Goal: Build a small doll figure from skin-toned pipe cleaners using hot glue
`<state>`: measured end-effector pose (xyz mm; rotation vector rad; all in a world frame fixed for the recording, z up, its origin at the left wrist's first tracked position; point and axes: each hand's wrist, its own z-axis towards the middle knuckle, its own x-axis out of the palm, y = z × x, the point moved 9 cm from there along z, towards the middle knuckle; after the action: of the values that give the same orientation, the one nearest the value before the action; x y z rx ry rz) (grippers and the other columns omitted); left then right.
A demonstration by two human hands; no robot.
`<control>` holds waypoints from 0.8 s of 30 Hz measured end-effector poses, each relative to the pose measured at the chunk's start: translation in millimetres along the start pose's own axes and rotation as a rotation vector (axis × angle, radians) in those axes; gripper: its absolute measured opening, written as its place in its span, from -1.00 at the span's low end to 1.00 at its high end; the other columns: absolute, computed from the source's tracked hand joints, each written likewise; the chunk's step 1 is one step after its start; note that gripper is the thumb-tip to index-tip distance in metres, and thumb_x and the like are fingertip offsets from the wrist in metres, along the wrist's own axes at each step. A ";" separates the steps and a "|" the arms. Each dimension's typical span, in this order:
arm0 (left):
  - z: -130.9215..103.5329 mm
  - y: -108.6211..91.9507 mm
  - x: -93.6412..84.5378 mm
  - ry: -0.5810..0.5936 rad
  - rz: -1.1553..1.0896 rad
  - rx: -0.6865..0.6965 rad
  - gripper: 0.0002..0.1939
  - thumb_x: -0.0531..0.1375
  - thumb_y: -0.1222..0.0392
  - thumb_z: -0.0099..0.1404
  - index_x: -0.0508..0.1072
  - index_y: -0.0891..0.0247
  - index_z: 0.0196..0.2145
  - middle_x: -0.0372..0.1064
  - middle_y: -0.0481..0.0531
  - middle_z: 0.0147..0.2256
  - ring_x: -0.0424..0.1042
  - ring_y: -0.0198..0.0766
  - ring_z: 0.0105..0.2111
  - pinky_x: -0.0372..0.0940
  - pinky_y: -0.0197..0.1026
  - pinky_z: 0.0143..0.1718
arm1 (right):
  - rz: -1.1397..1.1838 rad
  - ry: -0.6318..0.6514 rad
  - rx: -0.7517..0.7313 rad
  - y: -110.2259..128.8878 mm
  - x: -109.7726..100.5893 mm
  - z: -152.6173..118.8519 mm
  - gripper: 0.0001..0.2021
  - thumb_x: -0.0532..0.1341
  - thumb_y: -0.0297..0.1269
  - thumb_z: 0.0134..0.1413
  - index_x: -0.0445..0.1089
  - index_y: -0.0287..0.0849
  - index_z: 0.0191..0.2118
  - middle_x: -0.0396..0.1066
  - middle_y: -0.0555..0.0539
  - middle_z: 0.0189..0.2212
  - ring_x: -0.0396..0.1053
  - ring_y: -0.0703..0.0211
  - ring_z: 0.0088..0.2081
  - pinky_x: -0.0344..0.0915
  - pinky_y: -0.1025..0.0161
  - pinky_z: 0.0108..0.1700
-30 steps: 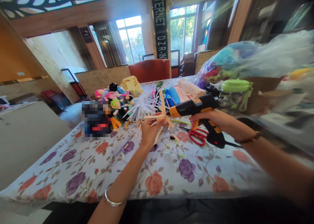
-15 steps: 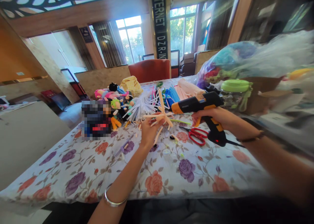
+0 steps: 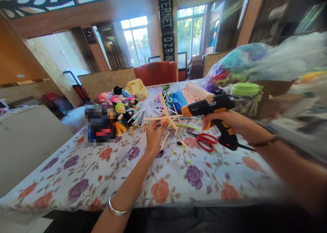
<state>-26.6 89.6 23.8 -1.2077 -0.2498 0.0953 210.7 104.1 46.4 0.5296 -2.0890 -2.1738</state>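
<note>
Between the fingers of my left hand (image 3: 155, 135) is a pale peach pipe-cleaner figure (image 3: 165, 107) with several arms sticking out. My right hand (image 3: 230, 120) is wrapped round the handle of a black and orange glue gun (image 3: 204, 107), its nozzle pointing left, close to the figure. Whether the tip touches the figure I cannot tell. A small red light glows at the base of the gun's handle. Below the gun, red-handled scissors (image 3: 207, 142) lie on the flowered tablecloth (image 3: 109, 178). Short pipe-cleaner pieces (image 3: 165, 142) lie under my left hand.
Behind my hands lie bundles of white pipe cleaners (image 3: 149, 109) and peach ones (image 3: 194, 92). Small plush-looking dolls (image 3: 124, 107) are heaped at the left. A green-lidded jar (image 3: 244, 93) and a stuffed plastic bag (image 3: 237, 63) stand at the right. The gun's cord trails right.
The glue gun has shifted slightly right, its nozzle drawing back a little from the figure's middle. In my left hand the figure has tilted, its upright arm leaning further left.
</note>
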 end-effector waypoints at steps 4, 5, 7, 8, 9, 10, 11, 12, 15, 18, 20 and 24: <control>1.3 1.2 -2.3 -0.018 -0.005 0.000 -0.66 0.34 0.09 -0.06 0.51 0.22 -0.27 0.47 0.04 -0.23 0.42 -0.25 -0.26 0.30 -0.22 -0.22 | -0.034 -0.017 -0.023 0.2 -4.1 1.3 -0.86 0.31 -0.24 -0.17 0.45 -0.16 -0.61 0.47 -0.07 -0.54 0.39 0.21 -0.45 0.35 0.30 -0.32; 1.5 1.1 -2.6 -0.022 -0.008 0.002 -0.67 0.34 0.09 -0.06 0.51 0.23 -0.28 0.47 0.04 -0.24 0.42 -0.25 -0.26 0.30 -0.21 -0.22 | -0.041 -0.021 -0.022 -0.2 -5.1 1.4 -0.85 0.30 -0.24 -0.17 0.45 -0.16 -0.61 0.47 -0.07 -0.54 0.39 0.21 -0.45 0.35 0.30 -0.32; 1.5 0.4 -3.3 -0.030 -0.008 0.008 -0.68 0.33 0.09 -0.06 0.51 0.23 -0.30 0.47 0.04 -0.24 0.41 -0.24 -0.25 0.31 -0.21 -0.22 | -0.052 -0.032 -0.015 -0.7 -7.1 1.2 -0.85 0.30 -0.24 -0.16 0.45 -0.16 -0.61 0.46 -0.07 -0.54 0.38 0.21 -0.44 0.35 0.29 -0.31; 1.4 0.0 -3.9 -0.036 -0.008 0.010 -0.68 0.33 0.09 -0.05 0.51 0.23 -0.30 0.47 0.04 -0.24 0.41 -0.24 -0.25 0.31 -0.21 -0.22 | -0.056 -0.037 -0.013 -0.5 -7.7 0.8 -0.86 0.30 -0.25 -0.16 0.45 -0.15 -0.61 0.46 -0.06 -0.54 0.38 0.21 -0.44 0.35 0.29 -0.31; 1.2 -0.3 -4.3 -0.041 -0.007 0.010 -0.67 0.33 0.09 -0.05 0.50 0.24 -0.29 0.46 0.04 -0.24 0.41 -0.24 -0.26 0.31 -0.21 -0.22 | -0.060 -0.042 -0.012 0.1 -8.2 0.1 -0.86 0.30 -0.25 -0.17 0.45 -0.15 -0.62 0.46 -0.06 -0.54 0.38 0.21 -0.44 0.35 0.28 -0.31; 1.0 -0.6 -4.7 -0.046 -0.005 0.009 -0.67 0.33 0.09 -0.05 0.50 0.24 -0.29 0.46 0.04 -0.25 0.41 -0.24 -0.26 0.31 -0.21 -0.22 | -0.066 -0.048 -0.010 1.1 -8.4 -0.9 -0.86 0.30 -0.25 -0.17 0.45 -0.15 -0.62 0.46 -0.06 -0.54 0.38 0.21 -0.44 0.35 0.28 -0.30; 0.8 -0.8 -4.8 -0.047 -0.004 0.008 -0.67 0.32 0.09 -0.04 0.50 0.24 -0.29 0.46 0.04 -0.25 0.40 -0.25 -0.26 0.30 -0.21 -0.22 | -0.072 -0.057 -0.009 2.6 -8.8 -2.1 -0.86 0.30 -0.25 -0.17 0.44 -0.15 -0.62 0.45 -0.06 -0.55 0.38 0.21 -0.44 0.35 0.28 -0.30; 0.7 -1.0 -4.9 -0.048 -0.003 0.007 -0.67 0.32 0.08 -0.04 0.50 0.24 -0.28 0.46 0.04 -0.25 0.40 -0.25 -0.27 0.30 -0.21 -0.22 | -0.076 -0.072 -0.007 4.3 -9.4 -3.5 -0.85 0.30 -0.25 -0.17 0.44 -0.15 -0.62 0.45 -0.05 -0.55 0.38 0.21 -0.44 0.35 0.28 -0.30; 0.7 -1.1 -5.5 -0.053 0.004 0.005 -0.68 0.31 0.07 -0.02 0.49 0.24 -0.29 0.45 0.04 -0.25 0.40 -0.25 -0.28 0.30 -0.21 -0.23 | -0.087 -0.117 0.011 9.5 -10.8 -8.9 -0.85 0.29 -0.24 -0.19 0.42 -0.15 -0.63 0.43 -0.04 -0.58 0.37 0.21 -0.48 0.34 0.27 -0.37; 1.4 -0.3 -5.9 -0.050 -0.002 0.004 -0.68 0.31 0.04 -0.01 0.49 0.24 -0.31 0.45 0.05 -0.26 0.40 -0.25 -0.29 0.30 -0.21 -0.23 | -0.100 -0.140 0.015 15.4 -9.8 -14.8 -0.85 0.30 -0.22 -0.20 0.40 -0.14 -0.62 0.41 -0.05 -0.60 0.35 0.18 -0.49 0.31 0.26 -0.44; 1.9 0.2 -5.7 -0.043 -0.021 0.005 -0.68 0.30 0.03 -0.01 0.48 0.24 -0.30 0.44 0.04 -0.27 0.40 -0.26 -0.30 0.30 -0.20 -0.22 | -0.100 -0.161 0.025 18.1 -9.0 -18.9 -0.84 0.31 -0.23 -0.18 0.39 -0.13 -0.62 0.41 -0.06 -0.59 0.34 0.19 -0.51 0.30 0.25 -0.45; 2.0 0.7 -7.1 -0.065 -0.058 -0.004 -0.69 0.31 0.04 -0.03 0.48 0.24 -0.32 0.43 0.02 -0.31 0.40 -0.26 -0.34 0.31 -0.18 -0.23 | -0.079 -0.245 0.107 18.2 -9.8 -27.9 -0.80 0.27 -0.31 -0.10 0.37 -0.17 -0.65 0.41 -0.06 -0.56 0.28 0.28 -0.56 0.25 0.26 -0.47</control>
<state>-33.9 90.2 22.9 -1.2017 -0.3419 0.0832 225.0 79.1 65.8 0.3764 -2.3568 -2.2829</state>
